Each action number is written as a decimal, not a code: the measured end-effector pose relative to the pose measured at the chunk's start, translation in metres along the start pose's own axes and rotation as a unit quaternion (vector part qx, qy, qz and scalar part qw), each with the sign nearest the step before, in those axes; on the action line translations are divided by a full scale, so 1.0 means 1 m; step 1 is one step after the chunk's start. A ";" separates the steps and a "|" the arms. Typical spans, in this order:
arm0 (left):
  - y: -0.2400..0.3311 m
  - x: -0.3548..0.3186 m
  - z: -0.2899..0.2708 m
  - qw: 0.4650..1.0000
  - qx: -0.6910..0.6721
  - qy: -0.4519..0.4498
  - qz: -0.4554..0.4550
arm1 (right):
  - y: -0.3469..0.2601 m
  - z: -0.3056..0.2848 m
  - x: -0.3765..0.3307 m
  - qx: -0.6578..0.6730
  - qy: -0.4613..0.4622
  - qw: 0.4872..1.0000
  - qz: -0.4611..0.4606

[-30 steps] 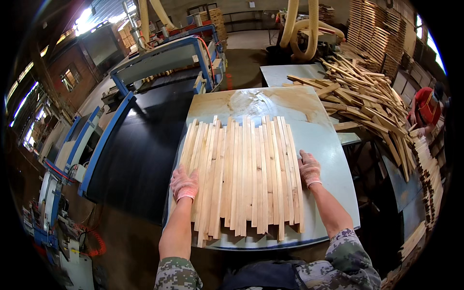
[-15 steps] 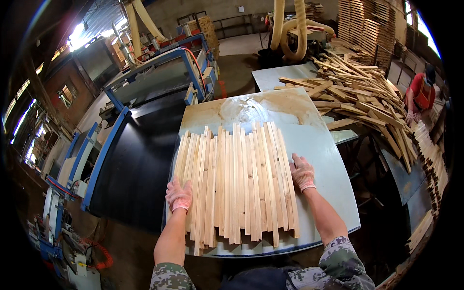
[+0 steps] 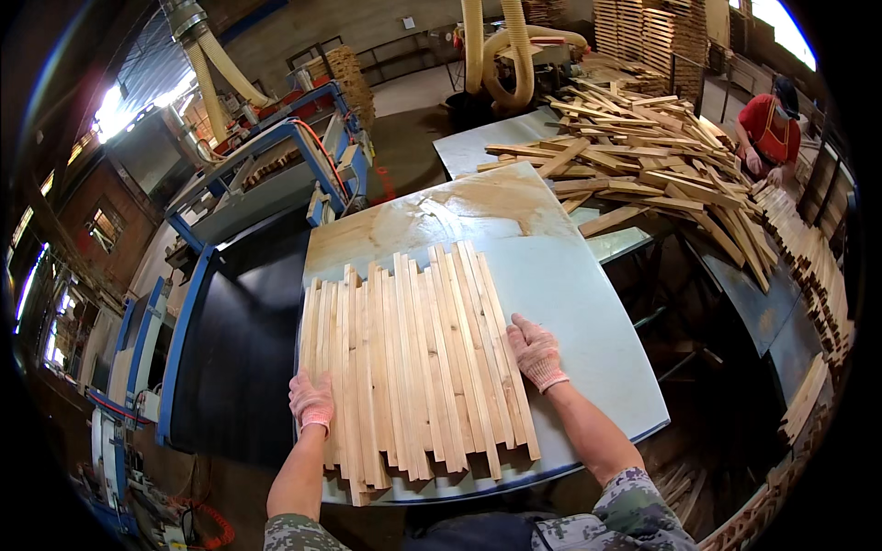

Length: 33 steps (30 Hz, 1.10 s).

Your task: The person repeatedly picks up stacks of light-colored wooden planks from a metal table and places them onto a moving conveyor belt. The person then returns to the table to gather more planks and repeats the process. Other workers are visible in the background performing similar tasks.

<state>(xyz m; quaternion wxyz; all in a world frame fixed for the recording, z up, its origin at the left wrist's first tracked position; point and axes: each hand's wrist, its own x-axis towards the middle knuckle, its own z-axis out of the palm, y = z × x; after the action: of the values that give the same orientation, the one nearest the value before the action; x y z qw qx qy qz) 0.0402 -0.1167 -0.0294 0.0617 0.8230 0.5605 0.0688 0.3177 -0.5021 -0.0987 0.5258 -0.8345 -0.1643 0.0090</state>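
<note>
Both gloved hands, left hand (image 3: 311, 401) and right hand (image 3: 536, 352), still press flat-open against the slat row (image 3: 413, 358), seemingly skewed leftward since.

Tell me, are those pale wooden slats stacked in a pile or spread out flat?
Spread flat: the pale wooden slats lie side by side in one layer on the light blue table, ends uneven.

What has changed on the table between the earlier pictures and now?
The row of wooden slats now sits turned, its far ends leaning to the left, and closer to the table's near edge. Both gloved hands slid with it: the left hand presses the left side, the right hand the right side. Nothing was picked up or let go. The pile of loose slats behind stays as it was.
</note>
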 end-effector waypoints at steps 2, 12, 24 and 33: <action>0.000 0.001 -0.001 1.000 0.003 -0.001 -0.004 | -0.011 -0.006 -0.003 0.005 -0.021 1.000 0.020; -0.023 0.008 0.009 0.999 -0.011 -0.010 0.034 | -0.084 -0.022 -0.006 -0.221 -0.210 0.945 0.116; -0.068 0.050 -0.037 0.979 -0.153 -0.118 0.068 | -0.123 0.048 -0.047 -0.205 -0.067 0.969 0.123; -0.224 0.159 -0.071 0.983 -0.126 -0.125 0.054 | -0.205 0.207 -0.099 -0.221 -0.078 0.964 0.124</action>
<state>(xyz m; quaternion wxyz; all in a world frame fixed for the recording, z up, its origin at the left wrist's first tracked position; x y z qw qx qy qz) -0.1196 0.1149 0.0070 0.2310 0.8398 0.4898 0.0387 0.1308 -0.2685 -0.0258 0.3087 -0.9405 -0.0982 0.1022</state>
